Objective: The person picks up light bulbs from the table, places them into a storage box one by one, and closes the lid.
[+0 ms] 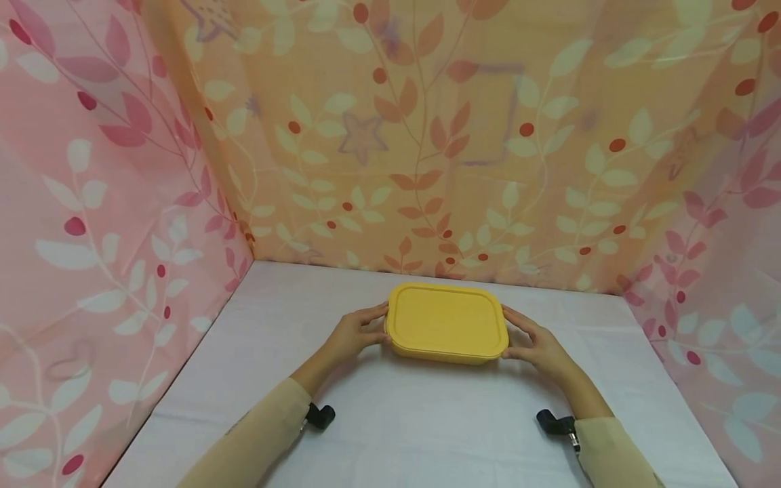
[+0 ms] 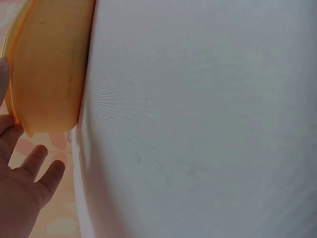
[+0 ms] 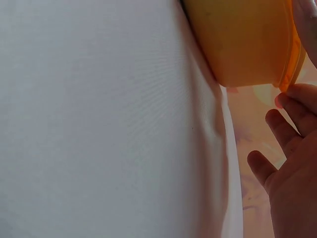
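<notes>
A yellow rectangular food container (image 1: 448,322) with rounded corners and its lid on sits toward the back of the white table. My left hand (image 1: 349,335) grips its left end at the lid's rim, thumb at the near corner and fingers farther back. At the opposite end my right hand (image 1: 543,349) holds the rim in the same way. In the left wrist view the container's side (image 2: 52,69) stands against the cloth, and the lower fingers of the hand (image 2: 22,193) are spread off it. The right wrist view shows fingertips right under the lid's edge (image 3: 287,74).
White cloth covers the table (image 1: 427,434). A yellow leaf-patterned curtain (image 1: 421,135) hangs behind it, with pink patterned curtains at the left (image 1: 110,237) and right (image 1: 726,305). Black wrist cameras (image 1: 320,415) jut inward from both sleeves.
</notes>
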Motion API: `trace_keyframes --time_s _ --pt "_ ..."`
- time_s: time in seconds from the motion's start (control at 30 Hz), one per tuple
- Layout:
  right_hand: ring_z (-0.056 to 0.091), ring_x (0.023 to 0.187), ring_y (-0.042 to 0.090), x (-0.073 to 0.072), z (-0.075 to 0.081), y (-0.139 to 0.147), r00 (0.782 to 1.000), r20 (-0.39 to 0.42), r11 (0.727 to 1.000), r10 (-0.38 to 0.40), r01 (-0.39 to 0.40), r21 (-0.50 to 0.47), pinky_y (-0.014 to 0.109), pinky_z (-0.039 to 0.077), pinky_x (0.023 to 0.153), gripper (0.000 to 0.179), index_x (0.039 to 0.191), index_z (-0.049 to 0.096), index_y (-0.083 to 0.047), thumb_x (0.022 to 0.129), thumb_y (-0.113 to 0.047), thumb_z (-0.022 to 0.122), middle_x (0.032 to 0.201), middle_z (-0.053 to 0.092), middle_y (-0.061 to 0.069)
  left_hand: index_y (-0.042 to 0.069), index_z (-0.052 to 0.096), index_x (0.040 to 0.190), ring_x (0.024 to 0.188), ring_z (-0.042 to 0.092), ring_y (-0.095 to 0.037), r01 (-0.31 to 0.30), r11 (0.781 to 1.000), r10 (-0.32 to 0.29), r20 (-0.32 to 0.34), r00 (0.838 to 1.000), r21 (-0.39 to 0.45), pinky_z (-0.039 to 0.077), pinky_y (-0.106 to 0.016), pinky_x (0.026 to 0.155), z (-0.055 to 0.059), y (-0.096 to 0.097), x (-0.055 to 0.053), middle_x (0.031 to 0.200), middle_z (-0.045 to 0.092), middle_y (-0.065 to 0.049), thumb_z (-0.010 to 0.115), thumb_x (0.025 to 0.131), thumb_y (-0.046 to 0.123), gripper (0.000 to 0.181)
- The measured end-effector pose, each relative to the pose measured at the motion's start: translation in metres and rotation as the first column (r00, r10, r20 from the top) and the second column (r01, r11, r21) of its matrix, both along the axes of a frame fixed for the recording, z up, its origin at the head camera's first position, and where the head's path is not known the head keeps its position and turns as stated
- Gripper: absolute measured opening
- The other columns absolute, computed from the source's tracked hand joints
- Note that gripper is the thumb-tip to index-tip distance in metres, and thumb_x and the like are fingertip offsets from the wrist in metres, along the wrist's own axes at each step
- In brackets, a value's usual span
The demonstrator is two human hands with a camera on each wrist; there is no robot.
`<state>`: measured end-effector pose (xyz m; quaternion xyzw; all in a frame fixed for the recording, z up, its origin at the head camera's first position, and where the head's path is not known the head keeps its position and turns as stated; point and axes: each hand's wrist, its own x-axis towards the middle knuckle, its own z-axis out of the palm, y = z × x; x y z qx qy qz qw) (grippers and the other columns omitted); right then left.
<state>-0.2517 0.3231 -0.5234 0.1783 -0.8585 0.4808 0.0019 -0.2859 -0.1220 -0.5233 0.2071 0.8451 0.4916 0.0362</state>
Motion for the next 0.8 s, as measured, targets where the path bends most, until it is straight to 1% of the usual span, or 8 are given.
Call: trace_keyframes --time_s 0.07,0.17,0.3,0.4,0.53,0.6,0.7,0.8 --pt "0.018 0.156 0.038 -0.0018 -0.0004 0.0011 1.000 0.011 1.000 0.012 -0.012 -0.003 0.072 0.014 0.119 0.094 0.158 0.042 -0.018 0.077 -0.017 0.090 0.166 0.036 0.005 0.032 0.057 0.146 0.148 0.040 -0.016 -0.004 1.000 0.004 0.010 1.000 -0.004 0.038 -0.045 0.120 0.0006 0.0010 0.0000 0.153 0.047 0.021 0.084 0.078 0.046 0.075" --pt "0.019 0.155 0.041 -0.0042 -0.0016 0.0023 1.000 0.000 1.000 0.027 -0.027 -0.002 0.073 0.013 0.119 0.093 0.157 0.043 -0.016 0.077 -0.017 0.090 0.165 0.036 0.008 0.031 0.057 0.146 0.147 0.041 -0.016 -0.016 1.000 0.016 0.013 1.000 -0.017 0.040 -0.045 0.119 0.0023 0.0020 0.0001 0.152 0.048 0.022 0.084 0.078 0.045 0.075" --pt "0.019 0.155 0.040 -0.0052 -0.0017 0.0026 1.000 0.002 1.000 0.028 -0.028 -0.002 0.072 0.013 0.120 0.092 0.157 0.044 -0.016 0.077 -0.017 0.090 0.165 0.036 0.007 0.032 0.056 0.147 0.146 0.043 -0.016 -0.023 0.999 0.024 0.025 0.999 -0.046 0.042 -0.045 0.118 0.0060 0.0021 0.0004 0.151 0.048 0.024 0.083 0.078 0.046 0.075" --pt "0.018 0.156 0.040 -0.0050 -0.0002 0.0016 1.000 0.023 1.000 0.022 -0.022 -0.002 0.073 0.013 0.120 0.092 0.157 0.044 -0.019 0.077 -0.018 0.090 0.166 0.035 0.005 0.032 0.055 0.147 0.146 0.044 -0.017 -0.019 0.998 0.021 0.032 0.999 -0.062 0.043 -0.046 0.118 0.0071 0.0009 -0.0002 0.152 0.048 0.024 0.082 0.078 0.048 0.076" --pt "0.018 0.156 0.040 -0.0054 0.0023 -0.0014 0.999 0.033 1.000 0.013 -0.014 0.005 0.073 0.013 0.121 0.093 0.157 0.043 -0.018 0.077 -0.020 0.091 0.166 0.036 0.005 0.032 0.055 0.147 0.146 0.044 -0.017 -0.011 0.998 0.013 0.038 0.999 -0.059 0.043 -0.045 0.117 0.0054 -0.0020 -0.0032 0.152 0.048 0.023 0.083 0.077 0.048 0.077" --pt "0.017 0.156 0.040 -0.0054 0.0034 -0.0033 0.999 0.042 1.000 0.010 -0.010 0.012 0.073 0.013 0.121 0.094 0.158 0.043 -0.019 0.077 -0.022 0.091 0.166 0.035 0.005 0.032 0.056 0.147 0.147 0.043 -0.016 -0.001 0.999 0.003 0.044 0.999 -0.049 0.042 -0.044 0.118 0.0044 -0.0037 -0.0054 0.152 0.049 0.022 0.083 0.077 0.047 0.077" --pt "0.017 0.156 0.040 -0.0049 0.0044 -0.0051 0.998 0.058 1.000 -0.002 0.001 0.019 0.073 0.013 0.121 0.095 0.158 0.042 -0.018 0.076 -0.025 0.091 0.166 0.035 0.004 0.031 0.056 0.147 0.147 0.041 -0.015 0.014 0.999 -0.012 0.056 0.998 -0.044 0.039 -0.043 0.120 0.0060 -0.0057 -0.0077 0.152 0.050 0.020 0.084 0.077 0.046 0.077" --pt "0.018 0.156 0.040 -0.0038 0.0034 -0.0063 0.998 0.056 0.999 -0.009 0.007 0.035 0.072 0.014 0.121 0.096 0.158 0.043 -0.017 0.076 -0.027 0.091 0.166 0.035 0.005 0.031 0.056 0.148 0.148 0.041 -0.017 0.023 0.998 -0.019 0.073 0.997 -0.056 0.037 -0.045 0.121 0.0079 -0.0063 -0.0089 0.152 0.050 0.020 0.085 0.078 0.045 0.077"
